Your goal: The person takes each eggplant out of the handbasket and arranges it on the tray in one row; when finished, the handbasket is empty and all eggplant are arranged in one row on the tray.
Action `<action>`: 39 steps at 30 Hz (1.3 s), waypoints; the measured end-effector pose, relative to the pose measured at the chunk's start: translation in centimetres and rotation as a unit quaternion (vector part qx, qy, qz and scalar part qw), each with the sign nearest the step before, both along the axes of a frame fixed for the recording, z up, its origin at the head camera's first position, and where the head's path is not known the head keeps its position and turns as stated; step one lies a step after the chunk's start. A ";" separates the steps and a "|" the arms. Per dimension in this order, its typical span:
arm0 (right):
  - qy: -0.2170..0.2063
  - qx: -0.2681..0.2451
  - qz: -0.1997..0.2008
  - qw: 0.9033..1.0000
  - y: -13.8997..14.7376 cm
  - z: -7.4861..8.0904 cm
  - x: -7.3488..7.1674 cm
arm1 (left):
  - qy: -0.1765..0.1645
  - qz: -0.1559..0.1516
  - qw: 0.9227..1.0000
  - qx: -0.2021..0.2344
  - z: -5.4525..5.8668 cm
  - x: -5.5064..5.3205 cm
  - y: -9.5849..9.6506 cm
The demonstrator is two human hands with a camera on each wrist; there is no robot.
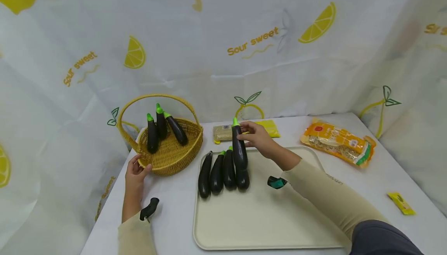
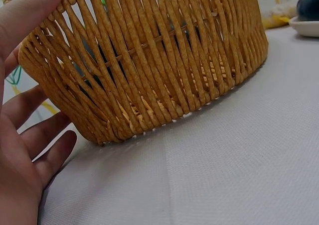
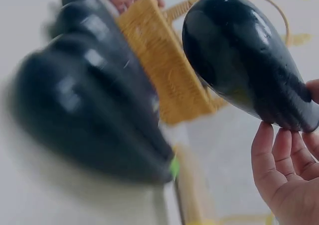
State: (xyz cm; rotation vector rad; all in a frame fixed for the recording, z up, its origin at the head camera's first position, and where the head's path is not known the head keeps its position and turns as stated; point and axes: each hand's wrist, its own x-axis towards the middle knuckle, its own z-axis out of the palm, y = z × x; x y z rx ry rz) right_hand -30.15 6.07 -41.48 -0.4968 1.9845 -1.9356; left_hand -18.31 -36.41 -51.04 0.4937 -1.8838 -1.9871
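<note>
We see bare hands (image 1: pixel 134 175), beige sleeves (image 1: pixel 135 235) with small lettering (image 1: pixel 334 179) on the right, 1 dark outer sleeve (image 1: pixel 382 239), and 2 black wrist pieces (image 1: pixel 149 209), the right partly teal.

Eggplants (image 1: pixel 229 171): skin smooth, strongly glossy. Wicker basket (image 1: pixel 183 162): woven strands, rough, ribbed. Tray (image 1: pixel 262 220): smooth, rather matt, plastic-looking. Tablecloth (image 2: pixel 229 150): matt cloth, fine weave visible. Orange food bag (image 1: pixel 336 142): shiny plastic film.

My right wrist view blurs the row of eggplants (image 3: pixel 94 120), and its edge cuts off the right hand (image 3: pixel 291 182). From the head view I cannot read the small packet (image 1: pixel 401 203); a sleeve (image 1: pixel 328 193) hides part of the tray (image 1: pixel 265 224).
</note>
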 end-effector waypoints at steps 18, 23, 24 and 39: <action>-0.026 0.077 -0.045 0.996 5.2 -5.2 3.0 | 0.004 0.013 1.000 -0.008 0.6 -0.2 -0.4; -0.028 0.132 -0.062 0.989 4.5 -7.2 2.8 | -0.001 0.006 1.000 -0.004 0.6 -0.1 -0.4; -0.024 0.146 -0.063 0.987 4.4 -7.4 2.8 | -0.002 0.006 1.000 -0.002 0.6 -0.1 -0.4; 0.116 0.305 -0.052 0.944 3.1 -5.9 1.9 | -0.007 0.007 1.000 0.016 0.2 -0.2 -0.2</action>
